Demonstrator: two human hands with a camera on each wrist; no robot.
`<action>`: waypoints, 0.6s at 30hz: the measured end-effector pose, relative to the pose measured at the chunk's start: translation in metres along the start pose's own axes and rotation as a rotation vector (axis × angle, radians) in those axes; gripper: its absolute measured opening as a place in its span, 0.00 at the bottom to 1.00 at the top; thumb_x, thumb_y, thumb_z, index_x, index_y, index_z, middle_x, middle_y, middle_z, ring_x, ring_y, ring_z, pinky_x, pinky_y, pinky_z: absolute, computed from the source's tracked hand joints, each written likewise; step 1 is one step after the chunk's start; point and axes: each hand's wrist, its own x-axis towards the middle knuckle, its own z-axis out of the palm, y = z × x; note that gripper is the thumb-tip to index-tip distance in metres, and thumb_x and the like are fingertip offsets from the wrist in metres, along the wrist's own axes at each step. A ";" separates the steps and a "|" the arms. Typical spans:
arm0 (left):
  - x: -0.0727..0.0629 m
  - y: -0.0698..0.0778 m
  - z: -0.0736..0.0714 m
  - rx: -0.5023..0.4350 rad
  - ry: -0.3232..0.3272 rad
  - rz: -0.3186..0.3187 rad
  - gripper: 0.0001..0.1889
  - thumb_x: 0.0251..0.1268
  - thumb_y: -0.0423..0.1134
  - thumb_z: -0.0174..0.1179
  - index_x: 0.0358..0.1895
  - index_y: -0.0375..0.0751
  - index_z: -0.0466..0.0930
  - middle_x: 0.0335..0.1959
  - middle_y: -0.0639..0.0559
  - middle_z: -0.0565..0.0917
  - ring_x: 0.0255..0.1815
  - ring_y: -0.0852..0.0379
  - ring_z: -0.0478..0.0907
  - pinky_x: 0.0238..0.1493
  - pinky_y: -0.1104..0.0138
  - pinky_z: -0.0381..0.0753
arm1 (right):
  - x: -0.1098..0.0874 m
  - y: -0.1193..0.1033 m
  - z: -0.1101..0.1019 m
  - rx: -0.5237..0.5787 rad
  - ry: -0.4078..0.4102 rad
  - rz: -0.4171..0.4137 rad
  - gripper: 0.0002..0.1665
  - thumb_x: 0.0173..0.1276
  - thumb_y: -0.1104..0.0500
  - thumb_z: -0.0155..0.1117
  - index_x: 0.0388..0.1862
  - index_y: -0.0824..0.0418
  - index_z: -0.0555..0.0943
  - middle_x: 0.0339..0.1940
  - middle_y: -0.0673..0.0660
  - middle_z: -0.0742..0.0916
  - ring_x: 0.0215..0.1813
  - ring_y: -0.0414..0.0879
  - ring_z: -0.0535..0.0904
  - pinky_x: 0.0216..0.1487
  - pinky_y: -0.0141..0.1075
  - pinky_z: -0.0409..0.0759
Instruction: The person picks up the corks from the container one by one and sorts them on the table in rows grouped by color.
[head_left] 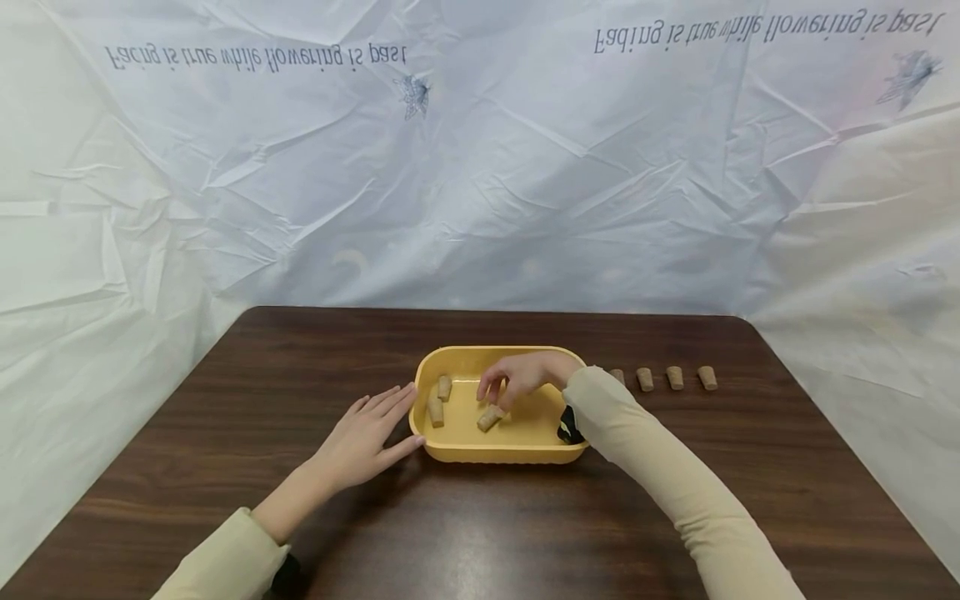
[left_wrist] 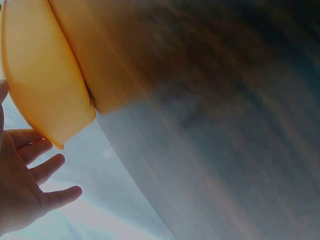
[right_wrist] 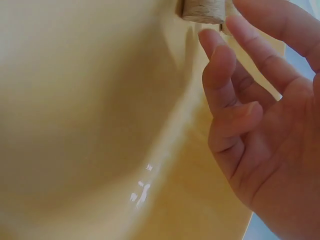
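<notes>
Left hand (head_left: 367, 440), fingers spread, touches the left of a yellow tray (head_left: 502, 454); inside, right hand (head_left: 522, 375), grip loosely parted, empty, hovers beside a cork (head_left: 489, 418)

Tub (head_left: 498, 455): yellow, oblong, rounded corners, upright, left rim touched by my left hand (head_left: 369, 440). Inside I count three tan, tapered corks (head_left: 436, 412), two of them close together at the left end. The third cork (head_left: 489, 418) lies aslant on the floor, at my right hand's (head_left: 522, 373) fingertips; grip unclear. Outside, right: four similar corks in a spaced row, leftmost partly hidden.
</notes>
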 end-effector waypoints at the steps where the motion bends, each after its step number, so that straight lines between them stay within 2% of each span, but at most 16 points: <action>1: 0.000 0.000 0.000 0.000 0.001 0.000 0.35 0.59 0.61 0.47 0.64 0.39 0.62 0.62 0.48 0.64 0.61 0.49 0.60 0.54 0.46 0.58 | 0.000 0.000 0.000 -0.007 0.001 0.005 0.20 0.54 0.66 0.62 0.48 0.62 0.75 0.41 0.57 0.78 0.43 0.45 0.72 0.41 0.33 0.70; 7: 0.000 0.000 0.000 0.003 0.000 -0.003 0.35 0.59 0.61 0.46 0.64 0.40 0.62 0.62 0.48 0.64 0.61 0.49 0.60 0.55 0.47 0.58 | 0.003 0.002 0.004 -0.011 0.019 0.053 0.21 0.53 0.59 0.67 0.46 0.60 0.75 0.39 0.55 0.78 0.41 0.42 0.71 0.40 0.31 0.69; 13: 0.000 0.000 0.001 0.000 0.000 -0.002 0.36 0.59 0.62 0.46 0.64 0.40 0.62 0.62 0.48 0.64 0.61 0.49 0.60 0.54 0.46 0.58 | 0.007 -0.002 0.008 0.002 0.021 0.121 0.23 0.52 0.53 0.68 0.45 0.59 0.74 0.31 0.51 0.77 0.32 0.39 0.70 0.33 0.30 0.67; 18: 0.000 -0.001 0.001 -0.001 -0.005 -0.007 0.36 0.59 0.62 0.45 0.64 0.40 0.62 0.62 0.48 0.64 0.61 0.49 0.60 0.54 0.46 0.58 | 0.013 -0.005 0.013 -0.055 0.038 0.136 0.26 0.49 0.49 0.70 0.44 0.57 0.73 0.28 0.51 0.77 0.29 0.39 0.69 0.31 0.30 0.67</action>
